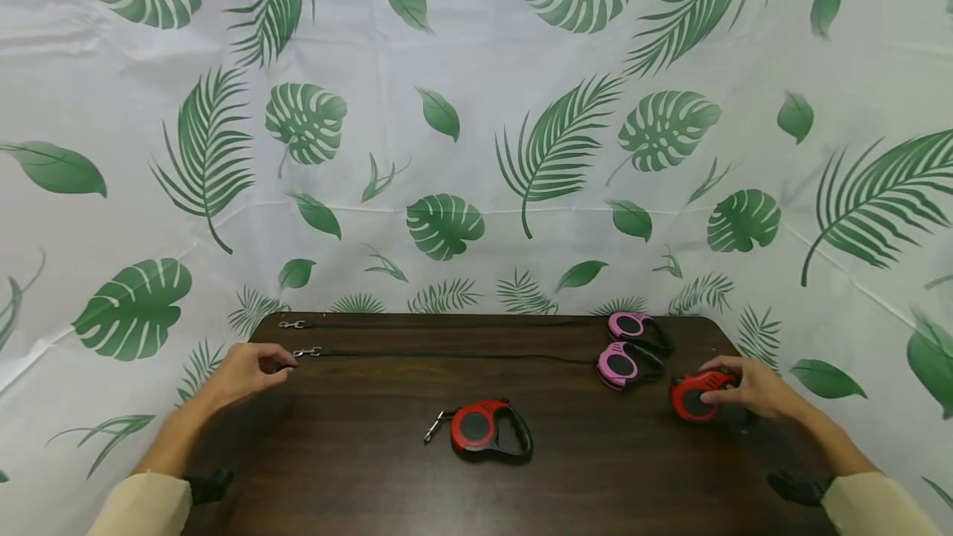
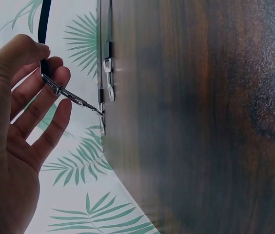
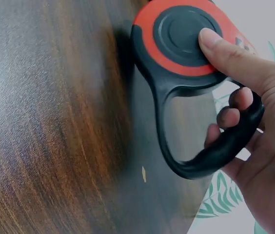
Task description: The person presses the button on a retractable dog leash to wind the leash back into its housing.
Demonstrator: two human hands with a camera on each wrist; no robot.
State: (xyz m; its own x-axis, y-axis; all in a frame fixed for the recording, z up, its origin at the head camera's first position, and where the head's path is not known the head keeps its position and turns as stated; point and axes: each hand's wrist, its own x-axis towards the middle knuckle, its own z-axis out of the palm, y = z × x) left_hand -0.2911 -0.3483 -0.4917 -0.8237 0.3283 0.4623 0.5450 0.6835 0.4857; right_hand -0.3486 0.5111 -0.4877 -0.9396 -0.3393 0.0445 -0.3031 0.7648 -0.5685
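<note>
My right hand [image 1: 759,387] grips a red and black retractable leash [image 3: 176,66] near the table's right side. In the right wrist view its thumb presses the round black centre, while several fingers curl through the handle loop. At the left edge, my left hand [image 1: 249,370] pinches a black leash strap [image 2: 44,29] between thumb and fingers, just above its metal snap clip [image 2: 76,99]. That clip points toward the tabletop in the left wrist view. A second red retractable leash [image 1: 473,427] lies at the table's front middle, its short snap clip [image 1: 433,427] to the left.
Two pink and black retractable leashes, one at the back [image 1: 629,325] and one nearer [image 1: 618,365], lie at the right. Their cords stretch left across the dark wooden table [image 1: 357,428] to metal clips. A leaf-print cloth [image 1: 476,147] hangs behind.
</note>
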